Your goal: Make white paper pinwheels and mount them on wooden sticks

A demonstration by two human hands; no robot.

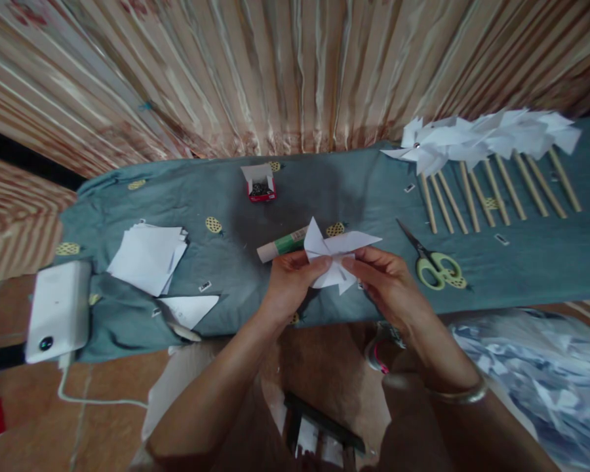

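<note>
A white paper pinwheel is held over the teal cloth-covered board. My left hand pinches its left side with thumb and fingers closed on the paper. My right hand grips its right and lower folds, thumb pressed near the centre. A glue stick with a green label lies just behind the pinwheel. Green-handled scissors lie to the right of my right hand.
A row of finished white pinwheels on wooden sticks fills the far right. A small red box of pins sits at the back, a stack of white paper squares and a paper triangle at left, a white device beyond.
</note>
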